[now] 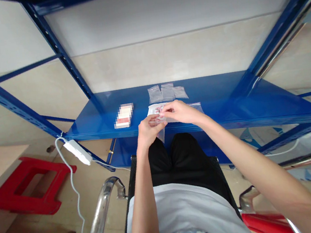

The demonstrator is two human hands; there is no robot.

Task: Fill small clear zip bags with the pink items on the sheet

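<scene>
My left hand [147,131] is at the front edge of the blue shelf, its thumb and fingers closed on a clear plastic bag [161,135] that hangs below the edge. Just right of it, my right hand [180,112] is in a pinch above a white sheet or packet [151,109] with small red pieces [158,109] on it. What sits between the right fingertips is too small to make out. Behind the hands lie several clear zip bags [167,91] side by side. Another clear bag [196,107] is partly hidden behind the right hand.
A blurred-out white and red object [124,115] lies on the blue shelf [228,97] to the left. Blue uprights [57,49] frame both sides. A white power strip [78,152] with a cable hangs at the left corner. A red stool [28,186] stands on the floor.
</scene>
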